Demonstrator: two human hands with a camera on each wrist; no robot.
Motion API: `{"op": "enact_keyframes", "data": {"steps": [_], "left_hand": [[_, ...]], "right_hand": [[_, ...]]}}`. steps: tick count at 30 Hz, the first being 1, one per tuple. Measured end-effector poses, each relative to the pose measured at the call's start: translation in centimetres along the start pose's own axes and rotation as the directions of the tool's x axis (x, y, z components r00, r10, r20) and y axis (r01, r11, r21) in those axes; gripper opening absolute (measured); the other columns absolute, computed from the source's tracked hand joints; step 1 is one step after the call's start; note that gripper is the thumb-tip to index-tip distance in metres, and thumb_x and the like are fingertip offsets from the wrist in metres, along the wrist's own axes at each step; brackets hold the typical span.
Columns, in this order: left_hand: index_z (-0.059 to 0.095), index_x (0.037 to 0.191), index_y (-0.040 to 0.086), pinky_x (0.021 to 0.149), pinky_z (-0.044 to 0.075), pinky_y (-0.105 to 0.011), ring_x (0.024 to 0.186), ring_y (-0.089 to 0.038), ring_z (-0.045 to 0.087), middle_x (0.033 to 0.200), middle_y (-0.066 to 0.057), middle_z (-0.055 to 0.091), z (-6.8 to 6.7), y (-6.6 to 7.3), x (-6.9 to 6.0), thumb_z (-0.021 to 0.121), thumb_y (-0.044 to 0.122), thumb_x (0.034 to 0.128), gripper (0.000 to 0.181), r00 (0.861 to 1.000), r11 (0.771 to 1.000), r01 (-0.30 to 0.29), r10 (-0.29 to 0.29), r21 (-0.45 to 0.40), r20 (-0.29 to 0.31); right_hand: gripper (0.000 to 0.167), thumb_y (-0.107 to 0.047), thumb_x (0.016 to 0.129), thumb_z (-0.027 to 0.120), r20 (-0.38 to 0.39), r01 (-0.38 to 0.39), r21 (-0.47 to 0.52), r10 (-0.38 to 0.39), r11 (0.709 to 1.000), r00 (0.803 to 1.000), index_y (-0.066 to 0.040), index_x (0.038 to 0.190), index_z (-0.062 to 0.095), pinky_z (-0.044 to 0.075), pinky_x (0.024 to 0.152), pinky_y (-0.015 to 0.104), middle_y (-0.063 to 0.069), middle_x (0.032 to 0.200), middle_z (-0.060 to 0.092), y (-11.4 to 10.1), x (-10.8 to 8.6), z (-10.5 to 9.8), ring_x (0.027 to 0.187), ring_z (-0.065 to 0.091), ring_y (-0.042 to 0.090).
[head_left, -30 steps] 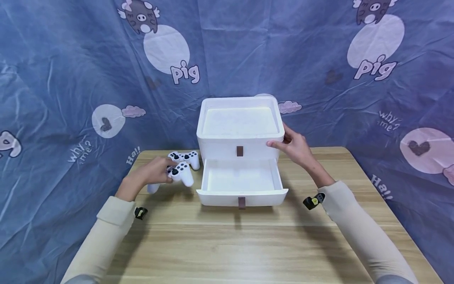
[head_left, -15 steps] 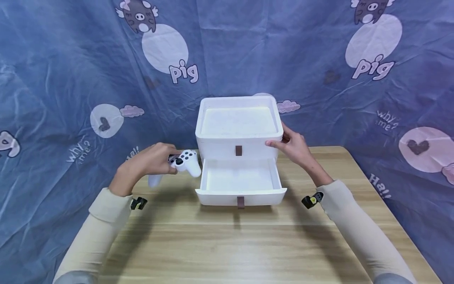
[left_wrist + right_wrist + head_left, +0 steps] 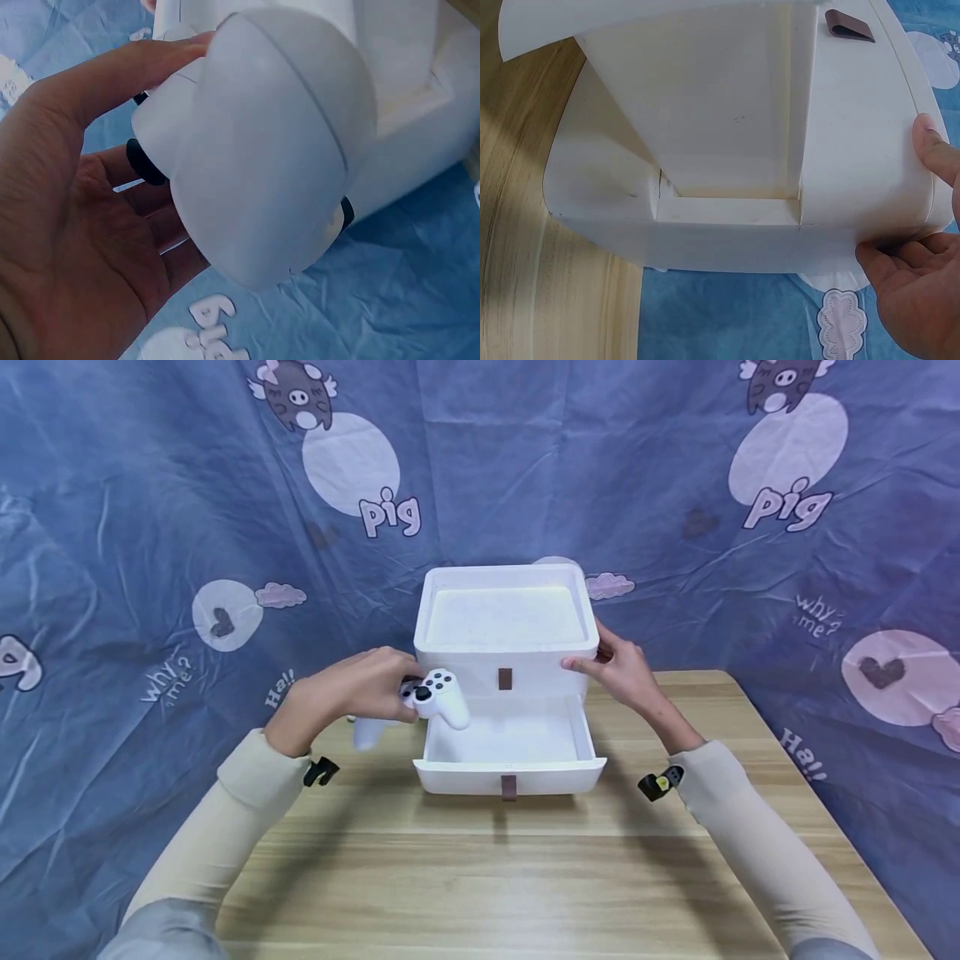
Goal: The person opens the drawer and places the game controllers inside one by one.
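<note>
My left hand point(image 3: 367, 685) grips a white game controller point(image 3: 447, 700) in the air at the left front of a white two-drawer box point(image 3: 465, 670). One handle of the controller hangs over the left side of the pulled-out lower drawer point(image 3: 517, 735). In the left wrist view, the controller point(image 3: 262, 150) fills the middle, with the hand's point(image 3: 82, 202) fingers behind it. My right hand point(image 3: 626, 670) holds the box's right upper corner, thumb on the front; the right wrist view shows the hand point(image 3: 922, 277) at the box point(image 3: 862, 150). The upper drawer is closed.
Another white controller point(image 3: 386, 722) seems to lie behind the held one, mostly hidden. A wooden table point(image 3: 480, 885) bears the box, whose top is a shallow tray point(image 3: 510, 617). Blue printed cloth point(image 3: 495, 485) hangs behind and at both sides.
My left hand has lifted the controller from the table's left side and carried it right, toward the open drawer. The right hand and the box have stayed in place.
</note>
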State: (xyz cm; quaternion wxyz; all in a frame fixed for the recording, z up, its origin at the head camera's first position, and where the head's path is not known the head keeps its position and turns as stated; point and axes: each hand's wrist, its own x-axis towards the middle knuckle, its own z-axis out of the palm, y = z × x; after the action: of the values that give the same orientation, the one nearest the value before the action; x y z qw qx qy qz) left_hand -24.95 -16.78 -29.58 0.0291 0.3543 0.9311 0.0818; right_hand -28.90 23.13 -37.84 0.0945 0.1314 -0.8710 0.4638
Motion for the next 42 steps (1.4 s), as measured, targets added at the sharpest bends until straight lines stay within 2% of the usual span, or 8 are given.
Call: {"op": "enact_keyframes", "data": {"steps": [4, 8, 14, 19, 29, 35, 42], "left_hand": [[0.074, 0.100, 0.013, 0.066, 0.047, -0.032, 0.072, -0.015, 0.055, 0.081, 0.002, 0.064, -0.3, 1.0, 1.3, 0.089, 0.024, 0.0783, 0.028, 0.999, 0.999, -0.032, 0.032, 0.006, 0.031], [0.073, 0.098, 0.012, 0.064, 0.044, -0.031, 0.071, -0.015, 0.052, 0.079, 0.003, 0.061, -0.3, 1.9, 2.6, 0.088, 0.025, 0.0795, 0.027, 0.996, 0.999, -0.050, 0.048, 0.017, 0.070], [0.071, 0.093, 0.009, 0.060, 0.041, -0.028, 0.067, -0.014, 0.048, 0.074, 0.002, 0.057, 0.1, 3.4, 4.8, 0.083, 0.025, 0.0807, 0.024, 0.987, 0.991, -0.117, 0.109, 0.066, 0.117], [0.072, 0.095, 0.009, 0.062, 0.043, -0.026, 0.068, -0.014, 0.051, 0.078, 0.002, 0.064, 0.3, 4.6, 6.4, 0.083, 0.029, 0.0818, 0.027, 0.977, 0.979, -0.165, 0.146, 0.120, 0.155], [0.070, 0.098, 0.009, 0.062, 0.043, -0.027, 0.069, -0.015, 0.052, 0.082, 0.001, 0.063, 1.2, 6.1, 9.1, 0.083, 0.027, 0.0821, 0.027, 0.962, 0.968, -0.201, 0.166, 0.153, 0.217], [0.073, 0.103, 0.009, 0.066, 0.048, -0.026, 0.075, -0.015, 0.059, 0.088, 0.000, 0.068, 2.2, 6.7, 10.5, 0.087, 0.031, 0.0816, 0.034, 0.957, 0.969, -0.207, 0.171, 0.136, 0.234], [0.074, 0.103, 0.008, 0.067, 0.048, -0.024, 0.075, -0.014, 0.059, 0.084, 0.002, 0.069, 3.4, 7.3, 11.5, 0.089, 0.033, 0.0817, 0.036, 0.950, 0.962, -0.225, 0.181, 0.155, 0.256]], "right_hand": [[0.096, -0.044, 0.093, 0.084, -0.003, 0.001, -0.006, -0.001, 1.000, 1.000, -0.031, 0.169, 0.027, 0.061, 0.100, 0.043, 0.021, 0.150, 0.063, -0.1, 0.0, 0.1, 0.135, 0.065, 0.037], [0.096, -0.044, 0.093, 0.083, -0.006, 0.008, -0.021, -0.008, 1.000, 1.000, -0.031, 0.169, 0.026, 0.058, 0.103, 0.055, 0.022, 0.151, 0.062, -0.1, 0.0, 0.1, 0.136, 0.064, 0.038], [0.095, -0.045, 0.093, 0.083, 0.002, -0.007, -0.025, 0.007, 1.000, 1.000, -0.032, 0.169, 0.026, 0.059, 0.103, 0.051, 0.020, 0.151, 0.062, -0.1, 0.0, 0.1, 0.136, 0.064, 0.036], [0.095, -0.045, 0.093, 0.083, 0.006, 0.003, -0.018, -0.003, 1.000, 1.000, -0.032, 0.169, 0.026, 0.060, 0.101, 0.048, 0.020, 0.151, 0.062, -0.1, 0.0, 0.1, 0.136, 0.064, 0.036], [0.093, -0.042, 0.093, 0.084, 0.000, 0.011, -0.016, -0.011, 1.000, 1.000, -0.030, 0.168, 0.029, 0.061, 0.098, 0.041, 0.021, 0.148, 0.064, 0.0, 0.0, 0.0, 0.135, 0.065, 0.037], [0.093, -0.041, 0.093, 0.084, 0.003, 0.017, -0.010, -0.017, 1.000, 1.000, -0.031, 0.168, 0.031, 0.060, 0.099, 0.042, 0.020, 0.148, 0.064, 0.0, 0.0, 0.0, 0.135, 0.065, 0.036], [0.093, -0.041, 0.093, 0.084, -0.003, 0.026, -0.015, -0.026, 1.000, 1.000, -0.031, 0.168, 0.030, 0.061, 0.099, 0.043, 0.020, 0.149, 0.063, 0.1, 0.0, 0.1, 0.135, 0.065, 0.036]]}}
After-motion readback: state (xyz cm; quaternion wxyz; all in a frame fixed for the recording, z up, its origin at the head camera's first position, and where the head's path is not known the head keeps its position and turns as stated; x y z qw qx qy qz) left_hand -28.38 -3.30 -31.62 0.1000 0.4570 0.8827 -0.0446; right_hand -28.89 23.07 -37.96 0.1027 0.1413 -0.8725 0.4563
